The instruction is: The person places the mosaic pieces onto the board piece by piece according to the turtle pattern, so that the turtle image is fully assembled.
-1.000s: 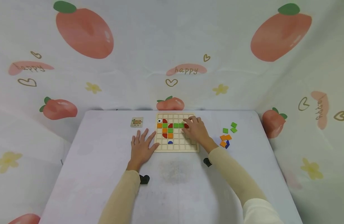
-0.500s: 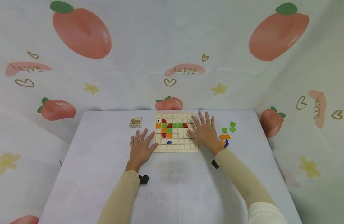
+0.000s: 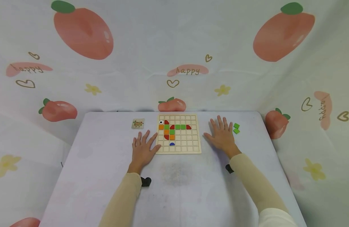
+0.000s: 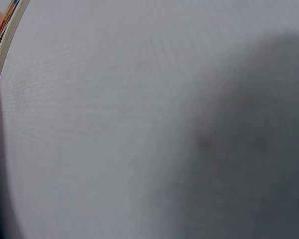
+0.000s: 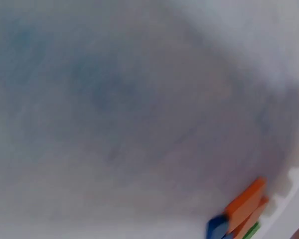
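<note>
A square wooden grid board lies at the far middle of the table in the head view. Set in its left and middle cells are green, orange and red tiles, a white eye tile and a blue half-round tile. My left hand rests with spread fingers at the board's left edge, thumb and fingertip touching it. To the right of the board my right hand is spread and holds nothing. Orange tiles and blue tiles show in the right wrist view; in the head view that hand hides them.
Two green tiles lie just right of the right hand. A small pattern card lies left of the board. The white table ends at a printed cloth backdrop behind and at both sides.
My right hand has left the red tile at the board and moved right, its fingers spreading, over the loose tiles. The left hand stays where it was.
</note>
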Demonstrator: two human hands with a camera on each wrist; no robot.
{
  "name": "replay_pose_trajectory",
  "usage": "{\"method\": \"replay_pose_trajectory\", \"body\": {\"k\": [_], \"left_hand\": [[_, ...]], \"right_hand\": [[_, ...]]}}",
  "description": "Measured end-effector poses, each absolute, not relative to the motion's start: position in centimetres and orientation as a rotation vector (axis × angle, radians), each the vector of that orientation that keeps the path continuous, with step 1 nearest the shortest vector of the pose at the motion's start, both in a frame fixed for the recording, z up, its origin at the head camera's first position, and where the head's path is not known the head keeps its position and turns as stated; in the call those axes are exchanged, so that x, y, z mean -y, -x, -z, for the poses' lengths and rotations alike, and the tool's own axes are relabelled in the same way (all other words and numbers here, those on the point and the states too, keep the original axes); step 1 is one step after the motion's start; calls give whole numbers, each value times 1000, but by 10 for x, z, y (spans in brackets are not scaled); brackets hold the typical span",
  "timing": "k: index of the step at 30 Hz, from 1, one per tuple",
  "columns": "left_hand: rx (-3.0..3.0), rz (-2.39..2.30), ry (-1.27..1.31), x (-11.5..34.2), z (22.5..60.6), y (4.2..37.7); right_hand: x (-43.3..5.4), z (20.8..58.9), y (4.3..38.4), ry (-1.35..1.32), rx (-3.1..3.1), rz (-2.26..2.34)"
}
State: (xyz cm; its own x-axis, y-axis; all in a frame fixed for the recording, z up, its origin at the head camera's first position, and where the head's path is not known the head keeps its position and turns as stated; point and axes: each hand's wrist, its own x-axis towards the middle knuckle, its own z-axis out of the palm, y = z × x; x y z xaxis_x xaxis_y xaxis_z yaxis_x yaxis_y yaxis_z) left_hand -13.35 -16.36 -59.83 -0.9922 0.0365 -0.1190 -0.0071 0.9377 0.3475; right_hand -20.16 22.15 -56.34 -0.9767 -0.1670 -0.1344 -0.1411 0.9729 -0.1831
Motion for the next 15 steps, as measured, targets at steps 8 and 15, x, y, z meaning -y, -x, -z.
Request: {"method": "replay_pose_trajectory", "body": {"k": [8,15], "left_hand": [[-2951,-539,-23,163,597,133],[-2973,-513,-23,163,599,134]], "right_hand": [[-260,570,196,146,-2960,337],[-289,567,189,110,-2941,438]]}}
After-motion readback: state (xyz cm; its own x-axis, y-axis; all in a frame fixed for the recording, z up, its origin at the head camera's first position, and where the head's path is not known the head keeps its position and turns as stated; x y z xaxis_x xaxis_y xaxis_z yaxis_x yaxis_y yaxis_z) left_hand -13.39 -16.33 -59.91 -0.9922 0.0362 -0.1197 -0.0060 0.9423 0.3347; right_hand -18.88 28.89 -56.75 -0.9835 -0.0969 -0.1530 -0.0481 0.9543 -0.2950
